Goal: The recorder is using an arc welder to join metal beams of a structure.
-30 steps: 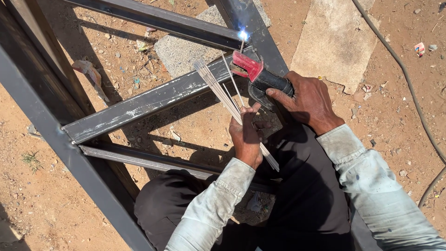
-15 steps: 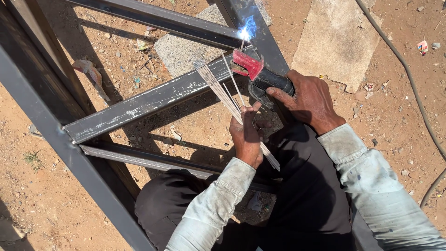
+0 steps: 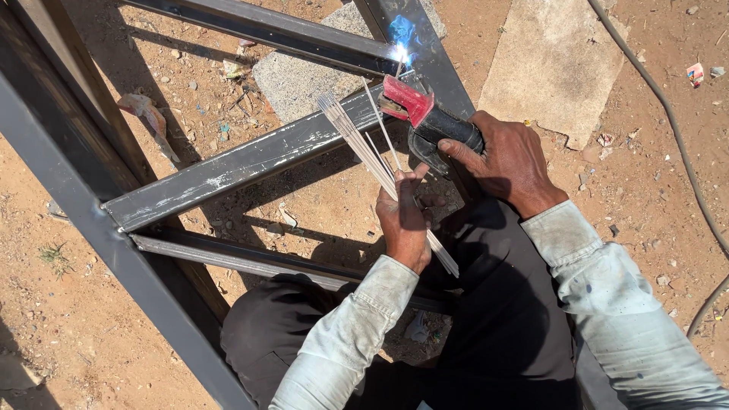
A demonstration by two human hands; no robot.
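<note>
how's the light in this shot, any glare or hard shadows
Head view: hard sunlight, sharp focus throughout; a blue-white welding arc blooms at the rod tip, glare streaks the steel bar, and dark shadows of the frame fall on the dirt and under the right hand.

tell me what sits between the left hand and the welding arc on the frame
In the head view, between the left hand and the arc lie the bundle of welding rods it holds and the red electrode holder.

Arc glare [image 3: 398,52] now brighter and bluer than earlier at rod tip; blue smoke [image 3: 402,29] spreads above joint.
</note>
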